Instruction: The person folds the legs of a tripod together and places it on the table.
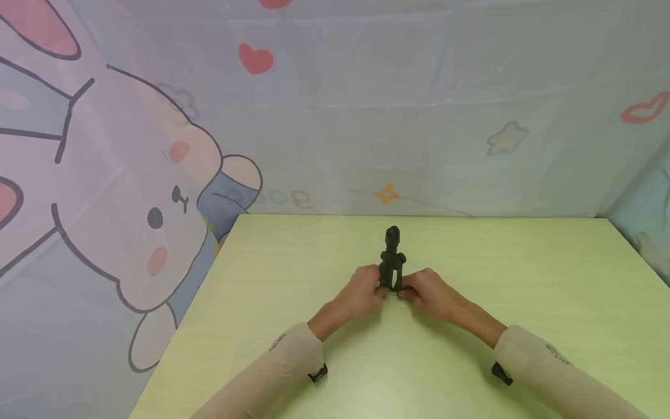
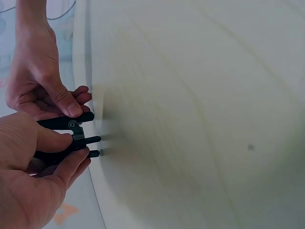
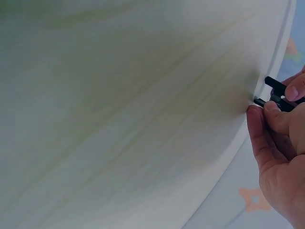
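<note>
Nearest the lens, L sleeve [image 1: 272,366] leads up to L hand [image 1: 361,291], thumb & fingers pinching one side of a black stand [image 1: 392,256]. Stand's betw. the hands, over the far half of the worktop [image 1: 523,267]; can't tell if its feet touch down. Legs apart, neither hand let go yet, so handling's prob. mid-way. R hand [image 1: 431,294] pinches a leg opp., fingers curled; R sleeve [image 1: 560,366] behind it.

Head view high, fwd/down; L/R wrist views close-up, blk tool [image 1: 392,257] in both.
</note>
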{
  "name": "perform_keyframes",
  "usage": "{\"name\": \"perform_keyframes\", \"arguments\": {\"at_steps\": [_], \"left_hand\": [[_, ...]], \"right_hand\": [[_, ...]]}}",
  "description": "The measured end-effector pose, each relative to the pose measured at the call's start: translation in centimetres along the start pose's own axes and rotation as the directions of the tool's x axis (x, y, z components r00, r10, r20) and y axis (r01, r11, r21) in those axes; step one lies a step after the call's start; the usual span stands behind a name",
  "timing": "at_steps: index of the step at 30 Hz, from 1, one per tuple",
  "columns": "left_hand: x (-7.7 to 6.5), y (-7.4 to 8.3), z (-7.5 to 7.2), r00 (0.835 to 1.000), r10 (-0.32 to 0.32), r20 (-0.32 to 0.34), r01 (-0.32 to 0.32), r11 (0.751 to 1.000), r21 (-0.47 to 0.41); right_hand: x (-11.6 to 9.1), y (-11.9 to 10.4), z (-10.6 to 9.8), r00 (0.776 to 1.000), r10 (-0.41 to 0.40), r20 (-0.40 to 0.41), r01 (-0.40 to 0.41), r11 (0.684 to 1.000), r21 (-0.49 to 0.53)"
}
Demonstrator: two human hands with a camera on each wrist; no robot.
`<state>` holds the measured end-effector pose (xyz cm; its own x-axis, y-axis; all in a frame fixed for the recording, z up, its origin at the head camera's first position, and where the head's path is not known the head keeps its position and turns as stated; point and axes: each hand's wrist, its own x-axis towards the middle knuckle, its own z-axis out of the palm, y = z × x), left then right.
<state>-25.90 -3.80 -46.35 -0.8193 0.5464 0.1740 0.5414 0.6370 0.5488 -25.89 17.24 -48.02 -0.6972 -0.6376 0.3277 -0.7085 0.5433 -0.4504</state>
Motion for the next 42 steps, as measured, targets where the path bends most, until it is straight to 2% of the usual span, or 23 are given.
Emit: {"name": "perform_keyframes", "arguments": {"at_steps": [7, 14, 19, 33, 42], "left_hand": [[0.1, -0.1, 0.0, 1.000, 0.015, -0.007, -0.015, 1.000, 0.011], [0.1, 0.0, -0.1, 1.000, -0.004, 0.006, 0.004, 1.000, -0.005], [0.3, 0.1, -0.1, 1.000, -0.011, 0.003, 0.011, 1.000, 0.008], [0.5, 0.2, -0.3, 0.999, -0.038, 0.011, 0.038, 0.999, 0.010], [0.6, 0.1, -0.3, 1.000, -0.028, 0.006, 0.028, 1.000, 0.010]], "right_hand": [[0.0, 0.1, 0.2, 1.000, -0.006, 0.003, 0.006, 1.000, -0.013], [0.0, 0.3, 0.2, 0.999, -0.038, 0.012, 0.038, 0.999, -0.020], [0.0, 0.5, 0.1, 0.998, -0.069, -0.005, 0.068, 0.996, -0.064], [0.0, 1.1, 0.5, 0.997, -0.081, -0.010, 0.080, 0.992, -0.099], [0.1, 1.0, 0.6, 0.998, -0.066, -0.018, 0.064, 0.991, -0.114]]}}
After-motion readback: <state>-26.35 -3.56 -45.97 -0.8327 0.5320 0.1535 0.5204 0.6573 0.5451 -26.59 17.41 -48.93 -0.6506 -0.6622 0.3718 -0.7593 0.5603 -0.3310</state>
